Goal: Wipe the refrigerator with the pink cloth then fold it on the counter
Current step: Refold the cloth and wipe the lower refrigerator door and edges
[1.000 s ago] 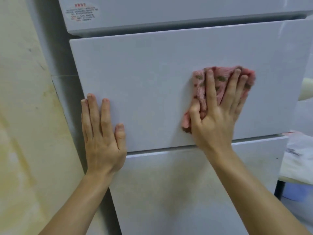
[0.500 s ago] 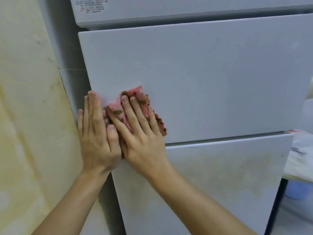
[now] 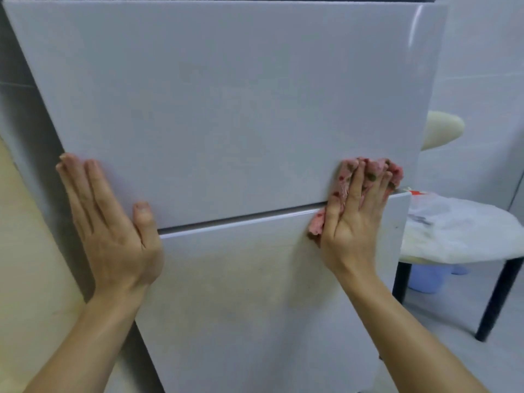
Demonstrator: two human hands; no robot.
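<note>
The pink cloth point(image 3: 346, 177) is bunched against the refrigerator point(image 3: 226, 109) front near its right edge, across the seam between the upper and lower doors. My right hand point(image 3: 354, 219) presses it there with straight, spread fingers, not curled round it. My left hand point(image 3: 113, 222) lies flat and released at the left edge, over the same seam. Off to the right stands a round table point(image 3: 467, 258) bearing a white plastic bag point(image 3: 459, 219).

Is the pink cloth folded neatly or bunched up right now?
Bunched up: the pink cloth lies crumpled under the right hand against the refrigerator.
</note>
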